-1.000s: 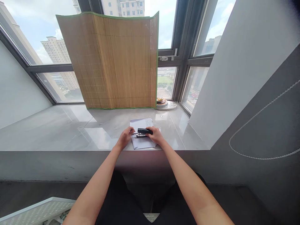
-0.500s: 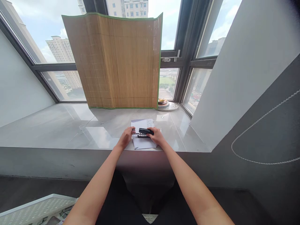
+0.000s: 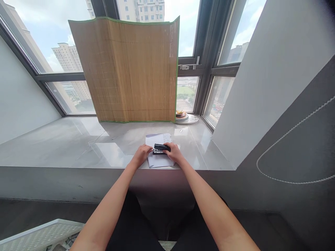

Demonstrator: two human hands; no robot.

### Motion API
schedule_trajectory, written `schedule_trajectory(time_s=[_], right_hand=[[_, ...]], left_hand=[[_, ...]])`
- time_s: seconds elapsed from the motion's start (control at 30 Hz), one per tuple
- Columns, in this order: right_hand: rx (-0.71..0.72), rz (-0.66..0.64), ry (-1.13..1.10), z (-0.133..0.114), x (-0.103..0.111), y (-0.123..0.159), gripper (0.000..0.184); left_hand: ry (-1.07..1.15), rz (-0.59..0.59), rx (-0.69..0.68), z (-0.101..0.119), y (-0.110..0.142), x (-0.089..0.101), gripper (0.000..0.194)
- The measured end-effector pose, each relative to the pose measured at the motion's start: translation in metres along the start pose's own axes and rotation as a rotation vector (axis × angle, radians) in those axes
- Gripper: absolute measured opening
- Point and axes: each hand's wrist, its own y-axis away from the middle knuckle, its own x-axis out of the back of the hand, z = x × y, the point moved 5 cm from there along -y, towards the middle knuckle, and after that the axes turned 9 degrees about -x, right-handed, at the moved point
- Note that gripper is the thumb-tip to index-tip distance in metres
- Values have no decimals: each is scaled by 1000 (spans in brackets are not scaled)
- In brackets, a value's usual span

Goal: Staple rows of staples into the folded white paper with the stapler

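A black stapler (image 3: 162,147) is held over white sheets of paper (image 3: 160,161) near the front edge of the sill. Its top arm is raised from its base, and silvery metal shows between the two parts. My right hand (image 3: 175,152) is closed around the right end of the stapler. At the opposite end, the fingers of my left hand (image 3: 142,154) are pinched together against the metal part. Whether a small piece lies between those fingertips is too small to make out.
A bamboo mat (image 3: 141,69) with green edging stands against the window behind. Stacked plates (image 3: 187,118) sit at its right. A small light-coloured piece (image 3: 181,131) lies on the tiled sill (image 3: 65,150). Low on the left is a white perforated panel (image 3: 49,232).
My left hand has moved slightly right, up against the stapler. The thin metal piece that stuck out of its left end now shows much less. My right hand keeps its grip.
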Motion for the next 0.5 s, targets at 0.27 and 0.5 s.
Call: schedule_trajectory(time_s=[0.27, 0.5], right_hand=[[-20, -12, -2, -1, 1, 0, 30], [-24, -14, 6, -3, 3, 1, 29]], left_hand=[[50, 30, -5, -3, 0, -1, 19], [109, 23, -60, -8, 3, -6, 23]])
